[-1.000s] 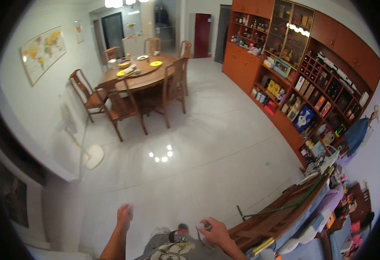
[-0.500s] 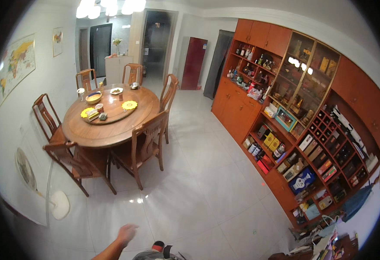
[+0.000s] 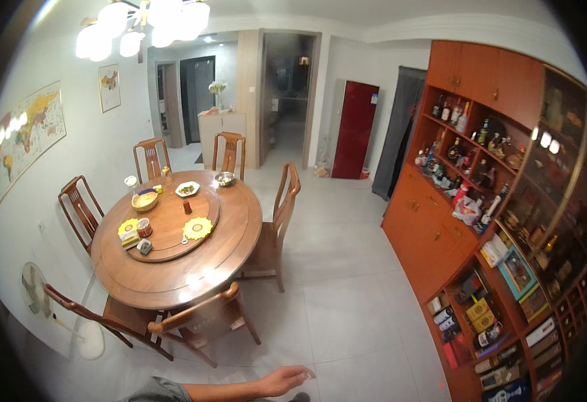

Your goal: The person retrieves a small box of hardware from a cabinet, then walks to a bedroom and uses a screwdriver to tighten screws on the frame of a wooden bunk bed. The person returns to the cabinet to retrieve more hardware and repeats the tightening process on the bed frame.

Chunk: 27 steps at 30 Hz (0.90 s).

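Observation:
My left hand [image 3: 285, 380] reaches across the lower edge of the view, its forearm coming in from a grey sleeve [image 3: 158, 390] at the left. The fingers point to the right, loosely stretched, and nothing clear shows in them. Below the hand is the floor [image 3: 347, 335], with a small dark shape [image 3: 300, 397] at the picture's edge. Closest to the hand stands a wooden chair [image 3: 203, 318] at the near side of the round table [image 3: 166, 285]. My right hand is out of view.
Dishes stand on the turntable [image 3: 166, 234], including a yellow bowl [image 3: 145, 201] and a plate of food [image 3: 187, 189]. Several chairs ring the table. A fan [image 3: 91, 340] stands by the left wall. A tall wooden cabinet [image 3: 414, 221] with bottles and boxes lines the right side.
The view has swung to the right and moved nearer the table and cabinet. My left forearm now lies more level, and its hand has moved right in the picture.

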Motion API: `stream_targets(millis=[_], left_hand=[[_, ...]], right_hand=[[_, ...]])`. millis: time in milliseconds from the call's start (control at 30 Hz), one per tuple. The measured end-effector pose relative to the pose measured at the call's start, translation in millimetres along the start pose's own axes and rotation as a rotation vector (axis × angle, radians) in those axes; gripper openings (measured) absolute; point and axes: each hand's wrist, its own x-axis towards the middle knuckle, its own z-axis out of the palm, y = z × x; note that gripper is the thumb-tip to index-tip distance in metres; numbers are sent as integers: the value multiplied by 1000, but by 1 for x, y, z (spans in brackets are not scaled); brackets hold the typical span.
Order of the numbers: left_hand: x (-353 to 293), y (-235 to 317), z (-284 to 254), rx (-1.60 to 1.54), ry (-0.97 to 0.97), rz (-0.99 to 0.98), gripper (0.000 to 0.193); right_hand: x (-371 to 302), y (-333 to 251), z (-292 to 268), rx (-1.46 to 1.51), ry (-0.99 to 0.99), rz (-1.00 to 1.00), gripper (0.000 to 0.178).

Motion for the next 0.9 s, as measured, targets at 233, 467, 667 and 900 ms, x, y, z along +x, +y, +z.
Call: stream_targets(millis=[233, 467, 667, 900], left_hand=[[190, 113, -123, -324, 287, 114, 16], [451, 198, -278, -475, 417, 96, 13], [653, 321, -412, -338, 256, 28, 22], [835, 371, -605, -296, 484, 108, 22]], right_hand=[[295, -270, -213, 24, 266, -406, 39], [542, -489, -289, -64, 245, -320, 39], [615, -622, -285, -153, -84, 22, 41], [817, -835, -280, -205, -220, 64, 46]])
